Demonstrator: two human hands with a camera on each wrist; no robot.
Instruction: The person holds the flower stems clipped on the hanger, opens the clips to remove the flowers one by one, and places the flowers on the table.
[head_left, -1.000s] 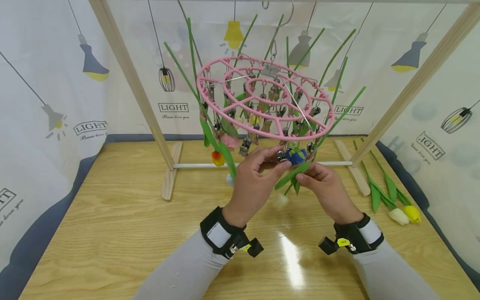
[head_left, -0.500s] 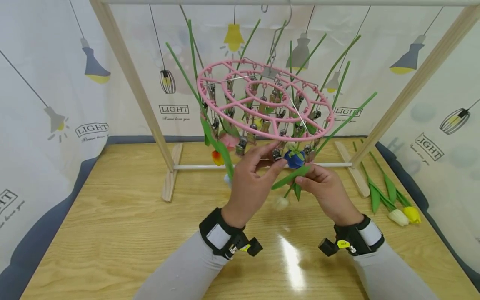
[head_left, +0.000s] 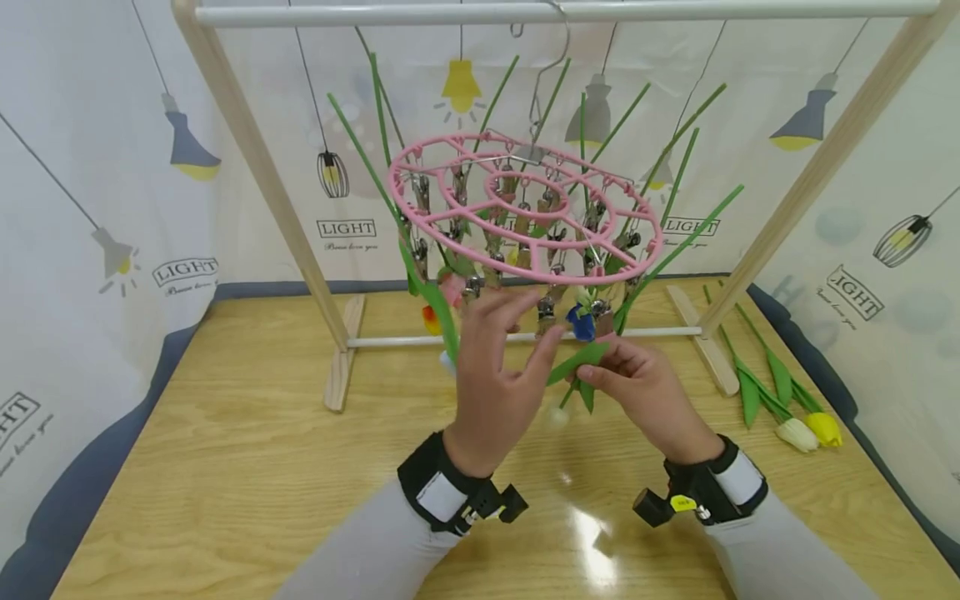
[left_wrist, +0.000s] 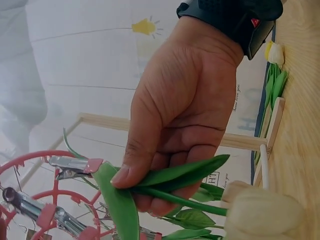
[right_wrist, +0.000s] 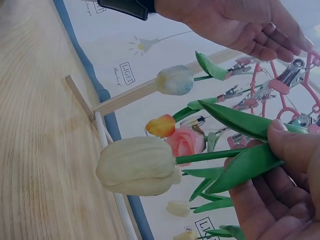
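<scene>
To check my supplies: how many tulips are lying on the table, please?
2: a white tulip and, next to it, a yellow tulip, at the right, near the stand's foot. The sleeves cover part of the table, so others may be hidden.

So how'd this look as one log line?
left hand: beside clip | right hand: pinches white tulip | ring: hangs from bar | table: two tulips

Pale backdrop (head_left: 251,242) behind, printed with hanging lamps (head_left: 191,137) and boxed LIGHT lettering (head_left: 347,228); wood-grain table (head_left: 225,467) below, bright glare (head_left: 596,542) near front
</scene>
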